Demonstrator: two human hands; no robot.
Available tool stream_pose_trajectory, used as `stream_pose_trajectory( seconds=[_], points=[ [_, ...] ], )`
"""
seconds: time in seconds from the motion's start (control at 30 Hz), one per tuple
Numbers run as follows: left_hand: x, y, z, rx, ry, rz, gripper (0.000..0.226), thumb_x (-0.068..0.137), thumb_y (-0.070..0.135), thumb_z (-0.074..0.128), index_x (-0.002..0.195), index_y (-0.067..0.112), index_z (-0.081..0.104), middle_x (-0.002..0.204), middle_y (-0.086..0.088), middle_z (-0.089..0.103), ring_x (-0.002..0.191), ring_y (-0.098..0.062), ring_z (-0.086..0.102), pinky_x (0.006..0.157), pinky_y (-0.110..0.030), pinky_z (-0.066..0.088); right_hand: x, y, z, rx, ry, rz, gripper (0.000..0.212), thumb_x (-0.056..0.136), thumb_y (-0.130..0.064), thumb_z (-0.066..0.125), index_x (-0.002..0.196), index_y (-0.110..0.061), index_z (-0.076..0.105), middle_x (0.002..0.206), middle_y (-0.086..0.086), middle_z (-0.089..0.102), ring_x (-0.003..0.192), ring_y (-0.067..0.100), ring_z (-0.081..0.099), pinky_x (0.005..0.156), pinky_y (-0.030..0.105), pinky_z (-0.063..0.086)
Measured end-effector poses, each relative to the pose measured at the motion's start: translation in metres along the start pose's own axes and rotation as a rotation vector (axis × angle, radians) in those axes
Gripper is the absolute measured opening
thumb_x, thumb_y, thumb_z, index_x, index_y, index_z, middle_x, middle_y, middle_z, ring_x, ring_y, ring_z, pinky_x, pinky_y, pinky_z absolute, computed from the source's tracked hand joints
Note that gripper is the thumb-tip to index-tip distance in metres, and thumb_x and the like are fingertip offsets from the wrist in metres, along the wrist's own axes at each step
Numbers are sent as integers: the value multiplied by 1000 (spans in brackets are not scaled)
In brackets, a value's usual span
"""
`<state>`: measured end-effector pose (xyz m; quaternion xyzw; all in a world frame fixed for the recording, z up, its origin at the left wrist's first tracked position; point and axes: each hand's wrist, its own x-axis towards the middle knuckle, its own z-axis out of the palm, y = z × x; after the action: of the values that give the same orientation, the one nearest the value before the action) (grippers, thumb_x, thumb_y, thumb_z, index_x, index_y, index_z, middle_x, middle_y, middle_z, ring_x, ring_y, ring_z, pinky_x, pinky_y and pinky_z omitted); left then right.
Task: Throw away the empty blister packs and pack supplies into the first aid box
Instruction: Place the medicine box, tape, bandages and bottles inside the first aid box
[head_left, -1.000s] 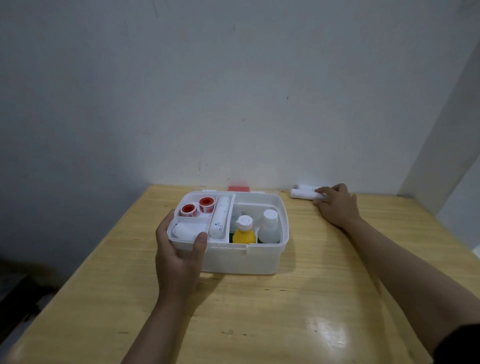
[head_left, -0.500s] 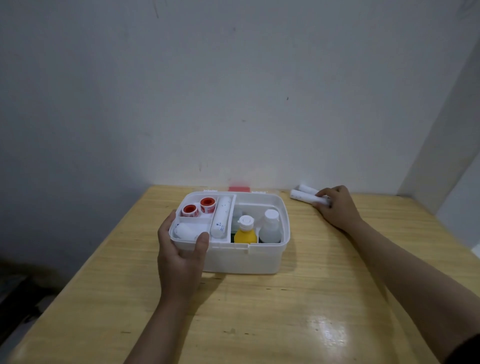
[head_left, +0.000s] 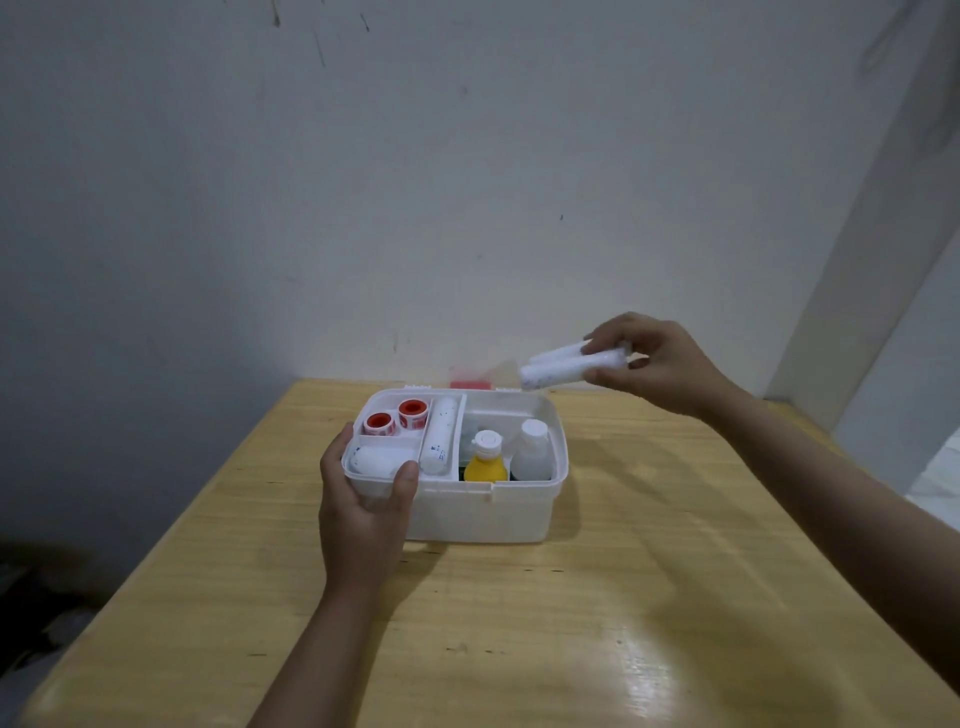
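Observation:
The white first aid box (head_left: 498, 512) stands open on the wooden table (head_left: 623, 597). My left hand (head_left: 363, 506) grips its front left corner. Its inner tray holds two red-and-white tape rolls (head_left: 397, 417), a long white bandage roll (head_left: 440, 435) and another white roll (head_left: 376, 460). To the tray's right stand a yellow bottle (head_left: 485, 460) and a white bottle (head_left: 532, 449). My right hand (head_left: 657, 364) holds two white bandage rolls (head_left: 563, 366) in the air, above and behind the box's back right corner.
A red item (head_left: 470, 378) lies behind the box against the wall. The table runs to the wall at the back; its left edge drops to a dark floor. A white column stands at the right.
My right hand closed on the two white rolls at the back of the table and lifted them up and left toward the box. My left hand stayed on the box.

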<state>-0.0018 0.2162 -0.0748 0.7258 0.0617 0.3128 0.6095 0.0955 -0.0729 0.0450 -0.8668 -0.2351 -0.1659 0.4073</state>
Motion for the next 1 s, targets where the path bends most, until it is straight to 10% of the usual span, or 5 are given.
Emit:
stream_pose_trajectory(
  seconds=[0.5,0.73,1.0],
  points=[
    [1,-1,0,8,-3,11,82,64,62,59,137,33,35,131,3,54,113,-18,57,78,-27,54,41,-37,38,-378,-641,58,43,69,0,67,95,-34,70,115,-3,63,104,22,59,89,45,54],
    [0,0,1,1,0,12,76,71,44,65,139,24,37,131,1,53,110,-16,56,65,-2,46,41,-35,44,-405,-608,72,44,74,-2,69,102,-35,66,118,-7,52,100,15,59,80,30,52],
    [0,0,1,-23,-2,0,83,63,61,59,137,31,36,132,2,54,114,-16,56,75,-15,48,30,-25,48,-259,-401,106,36,73,-7,76,104,-24,67,109,-1,62,88,20,67,76,27,53]
  ],
)
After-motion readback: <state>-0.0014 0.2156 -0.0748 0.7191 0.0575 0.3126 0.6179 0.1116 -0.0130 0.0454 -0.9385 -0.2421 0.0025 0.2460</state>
